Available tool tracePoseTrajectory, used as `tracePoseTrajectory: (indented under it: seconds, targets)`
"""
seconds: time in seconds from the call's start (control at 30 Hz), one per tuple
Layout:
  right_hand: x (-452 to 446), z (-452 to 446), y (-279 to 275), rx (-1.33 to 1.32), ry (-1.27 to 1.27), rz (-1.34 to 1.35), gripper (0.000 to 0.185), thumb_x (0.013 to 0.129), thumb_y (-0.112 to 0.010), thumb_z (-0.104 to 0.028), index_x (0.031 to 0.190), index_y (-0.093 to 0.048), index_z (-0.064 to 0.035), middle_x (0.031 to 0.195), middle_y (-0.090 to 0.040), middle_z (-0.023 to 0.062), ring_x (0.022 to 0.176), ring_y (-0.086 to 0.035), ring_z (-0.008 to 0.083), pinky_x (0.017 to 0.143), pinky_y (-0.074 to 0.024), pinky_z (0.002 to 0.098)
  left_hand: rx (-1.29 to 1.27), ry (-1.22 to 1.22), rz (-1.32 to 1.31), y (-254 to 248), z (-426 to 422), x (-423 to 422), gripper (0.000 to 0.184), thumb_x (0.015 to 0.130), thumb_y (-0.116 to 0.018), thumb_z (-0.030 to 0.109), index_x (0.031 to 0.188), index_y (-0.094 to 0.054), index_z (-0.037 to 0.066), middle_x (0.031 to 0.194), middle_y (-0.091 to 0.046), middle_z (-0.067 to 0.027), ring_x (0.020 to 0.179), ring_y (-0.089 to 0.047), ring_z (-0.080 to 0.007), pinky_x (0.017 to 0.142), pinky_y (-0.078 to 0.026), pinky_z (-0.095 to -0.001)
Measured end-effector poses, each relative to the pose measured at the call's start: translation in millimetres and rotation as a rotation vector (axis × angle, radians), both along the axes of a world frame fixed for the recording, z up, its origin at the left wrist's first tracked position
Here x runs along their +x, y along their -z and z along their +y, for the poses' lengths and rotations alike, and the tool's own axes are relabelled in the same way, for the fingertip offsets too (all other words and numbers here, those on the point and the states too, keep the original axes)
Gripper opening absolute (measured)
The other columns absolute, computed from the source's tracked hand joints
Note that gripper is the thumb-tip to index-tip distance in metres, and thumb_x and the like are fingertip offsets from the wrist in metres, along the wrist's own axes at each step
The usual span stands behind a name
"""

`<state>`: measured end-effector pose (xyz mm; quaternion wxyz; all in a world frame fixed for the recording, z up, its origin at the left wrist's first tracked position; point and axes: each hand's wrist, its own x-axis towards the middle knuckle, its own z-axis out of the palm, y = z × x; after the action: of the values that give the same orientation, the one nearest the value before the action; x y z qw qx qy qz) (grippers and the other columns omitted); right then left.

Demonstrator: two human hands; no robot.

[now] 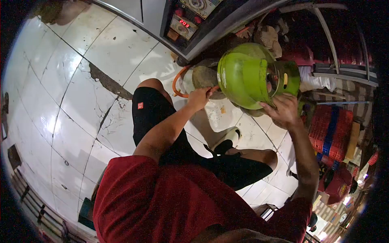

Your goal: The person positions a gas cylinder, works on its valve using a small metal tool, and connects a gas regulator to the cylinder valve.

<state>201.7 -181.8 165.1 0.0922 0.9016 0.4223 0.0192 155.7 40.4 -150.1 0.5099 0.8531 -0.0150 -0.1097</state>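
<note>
A green gas cylinder [241, 75] is tilted in front of me, its collar [288, 75] turned to the right. My right hand [285, 108] grips the lower edge of that collar, fingers wrapped over it. Close to the cylinder's left side, my left hand [200, 98] is closed around an orange hose [176, 83]. The hose loops up and left past a dull, greyish rounded object [204, 77] that the green cylinder partly hides. Whether the hose's end touches the cylinder I cannot tell.
An oven-like machine [188, 48] with dials and a red display stands ahead. Red crates [330, 129] with a blue strap are at the right, below a metal rack [324, 36]. The white tile floor [60, 93] has a broken, dark gap [107, 83].
</note>
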Motion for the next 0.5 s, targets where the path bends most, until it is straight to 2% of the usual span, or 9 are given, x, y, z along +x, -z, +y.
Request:
tracePoseTrajectory:
  seconds: [0.17, 0.27, 0.3, 0.4, 0.5]
  targets:
    - [7.6, -24.0, 0.0, -0.027, -0.226, 0.033, 0.034, 0.077, -0.079, -0.042, 0.074, -0.066, -0.0111, 0.067, -0.064, 0.0041, 0.063, -0.064, 0.0207, 0.071, -0.0496, 0.0370, 0.030, 0.100, 0.047, -4.8, 3.1, 10.0, 0.041, 0.095, -0.057, 0.038, 0.125, -0.059, 0.010, 0.095, -0.069, -0.0196, 0.087, -0.066, -0.0410, 0.075, -0.052, -0.0522]
    - [9.5, -19.7, -4.1, -0.067, -0.310, 0.076, 0.037, 0.075, -0.080, -0.044, 0.070, -0.064, -0.0110, 0.067, -0.064, 0.0054, 0.062, -0.063, 0.0208, 0.070, -0.0497, 0.0368, -0.015, 0.195, -0.013, -3.9, 2.0, 9.3, 0.070, 0.092, -0.063, 0.044, 0.142, -0.039, 0.002, 0.118, -0.061, -0.0253, 0.103, -0.064, -0.0406, 0.085, -0.052, -0.0486]
    - [16.2, -12.0, -11.1, -0.110, -0.311, 0.109, 0.038, 0.075, -0.080, -0.045, 0.069, -0.063, -0.0110, 0.066, -0.063, 0.0056, 0.062, -0.062, 0.0211, 0.069, -0.0493, 0.0369, -0.012, 0.196, -0.011, -6.9, 0.7, 9.0, 0.070, 0.092, -0.063, 0.044, 0.142, -0.039, 0.002, 0.118, -0.061, -0.0253, 0.103, -0.064, -0.0406, 0.085, -0.052, -0.0486]
    - [46.9, 16.7, -22.0, -0.181, -0.310, 0.182, 0.040, 0.076, -0.079, -0.045, 0.066, -0.061, -0.0110, 0.065, -0.061, 0.0062, 0.061, -0.060, 0.0217, 0.067, -0.0485, 0.0373, -0.290, 0.128, -0.136, -23.4, -3.9, 6.2, 0.097, 0.088, -0.070, 0.047, 0.149, -0.015, -0.004, 0.134, -0.050, -0.0289, 0.116, -0.059, -0.0396, 0.096, -0.050, -0.0460]
    - [77.5, 35.1, -25.1, -0.051, -0.449, 0.082, 0.042, 0.076, -0.079, -0.045, 0.064, -0.057, -0.0107, 0.063, -0.057, 0.0057, 0.061, -0.057, 0.0228, 0.063, -0.0465, 0.0388, -0.410, 0.077, -0.102, -27.5, -6.5, 5.4, 0.095, 0.088, -0.071, 0.046, 0.149, -0.017, -0.002, 0.137, -0.047, -0.0269, 0.122, -0.055, -0.0383, 0.102, -0.046, -0.0476]
